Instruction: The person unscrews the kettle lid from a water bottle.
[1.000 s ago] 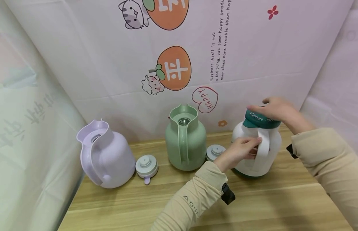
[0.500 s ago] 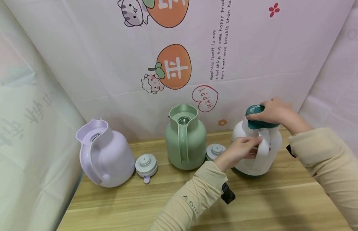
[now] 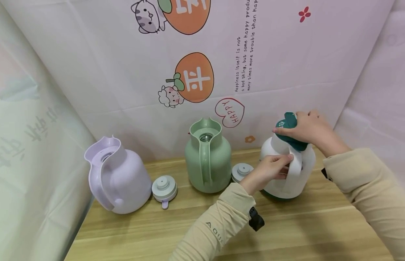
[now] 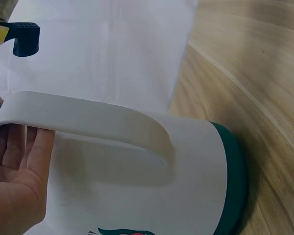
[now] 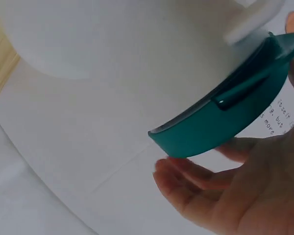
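Note:
A white vacuum jug (image 3: 281, 186) with a dark green base stands on the right of the table. My left hand (image 3: 271, 168) holds the upper part of its handle (image 3: 295, 172), and in the left wrist view the fingers of the left hand (image 4: 19, 181) reach under that handle. On the jug's mouth is a dark green lid (image 3: 285, 125) with white lettering. My right hand (image 3: 315, 127) grips this lid from above, thumb on the near side. The right wrist view has the lid (image 5: 230, 107) against the jug's neck, the fingers around its rim.
An open green jug (image 3: 209, 165) stands mid-table by a grey stopper (image 3: 242, 171), partly hidden by the left arm. Farther left are an open lilac jug (image 3: 127, 181) and a grey stopper with a lilac tab (image 3: 164, 188). A printed cloth (image 3: 124, 65) hangs behind.
My right hand has turned the green lid on the white jug, so its lettering and tab face differently. The left hand keeps its hold on the handle.

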Tool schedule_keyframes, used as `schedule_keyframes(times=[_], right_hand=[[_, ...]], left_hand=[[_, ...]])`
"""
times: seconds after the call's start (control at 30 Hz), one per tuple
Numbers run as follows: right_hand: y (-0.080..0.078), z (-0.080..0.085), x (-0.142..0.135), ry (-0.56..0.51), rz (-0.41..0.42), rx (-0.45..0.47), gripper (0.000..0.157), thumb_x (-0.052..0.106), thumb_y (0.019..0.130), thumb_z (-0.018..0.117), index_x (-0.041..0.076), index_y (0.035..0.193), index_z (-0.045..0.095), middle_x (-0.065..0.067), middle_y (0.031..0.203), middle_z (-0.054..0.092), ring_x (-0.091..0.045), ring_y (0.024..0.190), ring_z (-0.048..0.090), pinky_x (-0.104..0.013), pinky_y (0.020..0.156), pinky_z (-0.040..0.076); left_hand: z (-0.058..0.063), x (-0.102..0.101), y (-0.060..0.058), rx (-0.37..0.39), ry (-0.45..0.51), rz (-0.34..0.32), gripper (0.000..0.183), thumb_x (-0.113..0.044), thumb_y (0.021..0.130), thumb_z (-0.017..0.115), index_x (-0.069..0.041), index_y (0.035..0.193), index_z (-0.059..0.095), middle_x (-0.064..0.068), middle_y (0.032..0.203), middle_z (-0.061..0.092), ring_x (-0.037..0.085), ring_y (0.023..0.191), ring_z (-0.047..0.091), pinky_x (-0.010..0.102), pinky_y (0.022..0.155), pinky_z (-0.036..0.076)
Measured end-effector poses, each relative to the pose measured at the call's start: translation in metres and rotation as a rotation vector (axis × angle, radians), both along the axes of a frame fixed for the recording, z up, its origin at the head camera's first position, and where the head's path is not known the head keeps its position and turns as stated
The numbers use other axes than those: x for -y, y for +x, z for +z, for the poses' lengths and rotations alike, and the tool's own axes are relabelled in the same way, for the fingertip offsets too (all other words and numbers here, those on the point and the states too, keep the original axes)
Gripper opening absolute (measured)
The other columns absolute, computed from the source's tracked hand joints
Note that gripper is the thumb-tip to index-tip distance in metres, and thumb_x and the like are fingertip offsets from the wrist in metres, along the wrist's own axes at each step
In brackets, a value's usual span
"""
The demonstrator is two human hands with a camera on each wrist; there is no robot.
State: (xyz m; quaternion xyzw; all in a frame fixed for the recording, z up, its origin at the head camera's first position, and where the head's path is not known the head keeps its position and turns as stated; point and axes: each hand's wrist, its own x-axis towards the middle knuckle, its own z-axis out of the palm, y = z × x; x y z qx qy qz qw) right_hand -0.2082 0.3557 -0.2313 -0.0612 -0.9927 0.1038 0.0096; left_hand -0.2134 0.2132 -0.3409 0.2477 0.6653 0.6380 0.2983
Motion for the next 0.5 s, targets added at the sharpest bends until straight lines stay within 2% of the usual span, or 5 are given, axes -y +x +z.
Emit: schedule_keyframes(times=[0.07, 0.2, 0.33, 0.5], right_hand=[[0.001, -0.001, 0.002, 0.053, -0.04, 0.005, 0.1, 0.069, 0.085, 0.047, -0.021, 0.129, 0.038, -0.046, 0.122, 0.043, -0.059, 0.111, 0.035, -0.063, 0.09, 0.038], [0.0, 0.0, -0.001, 0.112, -0.03, 0.036, 0.097, 0.071, 0.084, 0.046, -0.02, 0.116, 0.05, -0.039, 0.111, 0.055, -0.054, 0.103, 0.045, -0.056, 0.082, 0.042], [-0.004, 0.001, -0.011, 0.072, 0.051, 0.043, 0.089, 0.059, 0.085, 0.055, -0.021, 0.125, 0.045, -0.042, 0.119, 0.05, -0.051, 0.105, 0.048, -0.056, 0.081, 0.046], [-0.008, 0.002, -0.025, -0.102, 0.201, 0.111, 0.086, 0.035, 0.086, 0.063, -0.017, 0.142, 0.023, -0.043, 0.138, 0.029, -0.049, 0.11, 0.044, -0.055, 0.082, 0.046]], left_hand=[[-0.001, 0.0, 0.0, -0.001, -0.001, 0.0, 0.042, -0.034, 0.101, 0.046, -0.004, 0.124, 0.062, 0.014, 0.118, 0.066, 0.02, 0.103, 0.065, 0.034, 0.09, 0.056], [-0.001, 0.001, -0.001, -0.002, -0.003, -0.004, 0.041, -0.034, 0.101, 0.046, -0.003, 0.124, 0.062, 0.013, 0.117, 0.066, 0.019, 0.101, 0.066, 0.034, 0.09, 0.056], [0.0, 0.001, -0.001, -0.005, -0.006, -0.008, 0.042, -0.034, 0.101, 0.046, -0.004, 0.124, 0.062, 0.013, 0.116, 0.067, 0.017, 0.099, 0.066, 0.033, 0.089, 0.056], [-0.001, 0.001, -0.001, -0.003, -0.002, -0.002, 0.041, -0.034, 0.101, 0.046, -0.003, 0.124, 0.062, 0.015, 0.115, 0.067, 0.017, 0.098, 0.066, 0.032, 0.088, 0.056]])
